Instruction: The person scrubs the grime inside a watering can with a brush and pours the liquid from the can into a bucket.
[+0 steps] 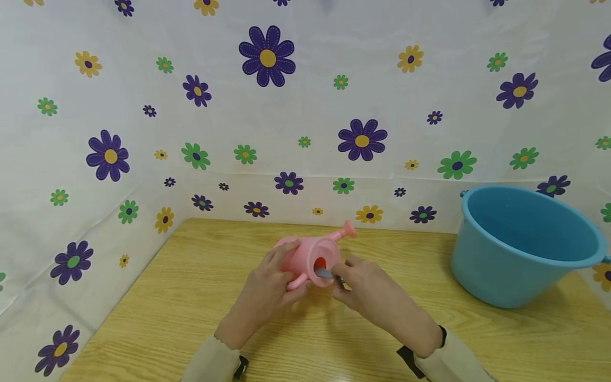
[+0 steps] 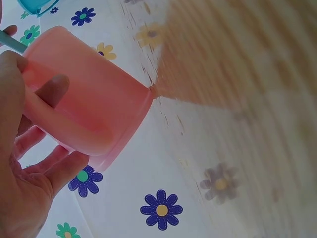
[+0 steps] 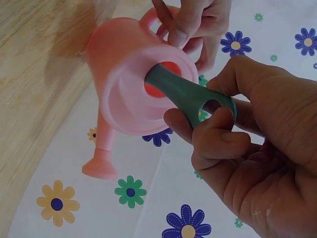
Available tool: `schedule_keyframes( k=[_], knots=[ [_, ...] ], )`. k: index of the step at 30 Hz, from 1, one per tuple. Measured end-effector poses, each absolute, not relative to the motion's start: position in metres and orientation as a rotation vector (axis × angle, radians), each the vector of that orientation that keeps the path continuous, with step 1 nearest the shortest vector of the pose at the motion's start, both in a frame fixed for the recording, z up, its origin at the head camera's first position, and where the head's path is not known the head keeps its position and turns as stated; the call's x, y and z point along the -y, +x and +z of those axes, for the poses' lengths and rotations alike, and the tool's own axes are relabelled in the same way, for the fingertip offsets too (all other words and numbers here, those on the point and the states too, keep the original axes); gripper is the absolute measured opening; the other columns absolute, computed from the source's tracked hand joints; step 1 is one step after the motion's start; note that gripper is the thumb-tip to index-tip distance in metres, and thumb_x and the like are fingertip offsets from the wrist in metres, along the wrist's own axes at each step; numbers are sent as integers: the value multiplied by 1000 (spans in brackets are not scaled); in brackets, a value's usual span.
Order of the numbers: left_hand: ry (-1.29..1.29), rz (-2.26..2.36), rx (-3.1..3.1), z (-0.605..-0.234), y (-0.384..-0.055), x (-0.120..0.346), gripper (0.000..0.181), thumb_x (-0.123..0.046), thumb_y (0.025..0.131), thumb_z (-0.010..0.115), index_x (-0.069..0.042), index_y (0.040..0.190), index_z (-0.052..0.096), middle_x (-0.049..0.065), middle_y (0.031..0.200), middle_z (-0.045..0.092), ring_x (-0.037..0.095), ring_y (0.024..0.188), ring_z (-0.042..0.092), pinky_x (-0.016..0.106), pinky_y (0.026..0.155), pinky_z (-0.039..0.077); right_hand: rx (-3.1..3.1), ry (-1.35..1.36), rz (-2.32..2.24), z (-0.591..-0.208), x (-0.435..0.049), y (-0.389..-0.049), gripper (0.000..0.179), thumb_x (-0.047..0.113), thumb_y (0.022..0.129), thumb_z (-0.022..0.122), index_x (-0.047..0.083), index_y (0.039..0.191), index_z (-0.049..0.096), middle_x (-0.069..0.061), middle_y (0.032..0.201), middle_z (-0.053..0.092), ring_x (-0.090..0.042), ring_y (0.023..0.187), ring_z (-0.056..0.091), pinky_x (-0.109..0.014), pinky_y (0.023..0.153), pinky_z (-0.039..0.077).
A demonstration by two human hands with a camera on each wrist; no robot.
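A pink toy watering can [image 1: 303,257] is tilted over the table, its opening turned toward my right hand and its spout [image 3: 100,161] pointing away. My left hand [image 1: 267,284] grips it, fingers around its handle [image 2: 67,126] and body. My right hand [image 1: 369,286] pinches the grey-green handle [image 3: 181,91] of a tool by its end, which has a round hole. The other end of this tool goes into the can's opening and is hidden. Red [image 3: 154,90] shows inside the opening; whether it belongs to the tool I cannot tell.
To the right stands a large blue bucket [image 1: 506,276] with a wide rim. The wooden table [image 1: 200,318] meets a white flower-printed sheet [image 1: 305,106] at the back and left.
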State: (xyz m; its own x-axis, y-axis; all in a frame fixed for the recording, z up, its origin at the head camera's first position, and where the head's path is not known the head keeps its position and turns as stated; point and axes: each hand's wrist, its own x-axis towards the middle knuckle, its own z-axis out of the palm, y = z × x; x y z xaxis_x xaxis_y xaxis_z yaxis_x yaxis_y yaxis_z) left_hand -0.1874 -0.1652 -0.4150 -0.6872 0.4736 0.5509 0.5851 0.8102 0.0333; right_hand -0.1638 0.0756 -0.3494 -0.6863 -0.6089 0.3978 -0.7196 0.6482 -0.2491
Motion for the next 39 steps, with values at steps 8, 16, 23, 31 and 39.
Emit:
schedule_keyframes(
  k=[8,16,23,31,39],
  knots=[
    [-793,-300,2448,-417,-189,167,37,-35,90,72,-14,60,66,11,146,53,33,133,56,37,81,65,2574,1092,662,-357,-76,-171,8,5,91,73,7,90,65,3,72,57,-3,63,43,-11,56,41],
    [-798,-302,2427,-418,-188,166,37,-34,89,72,-15,58,64,10,144,55,32,133,57,35,77,65,2603,1070,833,-364,-76,-178,2,1,97,64,1,95,66,3,69,55,0,58,39,-12,50,33],
    [-800,-290,2439,-417,-187,165,36,-35,89,71,-14,60,66,11,144,55,31,134,55,37,83,65,2608,1026,974,-371,-77,-182,7,-2,94,66,2,99,61,4,64,50,3,51,34,-9,47,27],
    [-791,-287,2446,-415,-187,165,38,-36,90,71,-14,60,66,10,145,55,31,134,55,35,81,65,2735,725,1389,-372,-74,-185,10,4,94,66,6,103,62,2,63,56,-4,48,44,-15,44,33],
    [-790,-307,2447,-415,-187,165,38,-36,90,71,-14,60,65,11,145,55,32,136,54,35,79,65,2710,383,1918,-375,-71,-189,17,4,94,65,2,110,64,-4,66,60,-12,47,46,-20,45,38]
  ],
)
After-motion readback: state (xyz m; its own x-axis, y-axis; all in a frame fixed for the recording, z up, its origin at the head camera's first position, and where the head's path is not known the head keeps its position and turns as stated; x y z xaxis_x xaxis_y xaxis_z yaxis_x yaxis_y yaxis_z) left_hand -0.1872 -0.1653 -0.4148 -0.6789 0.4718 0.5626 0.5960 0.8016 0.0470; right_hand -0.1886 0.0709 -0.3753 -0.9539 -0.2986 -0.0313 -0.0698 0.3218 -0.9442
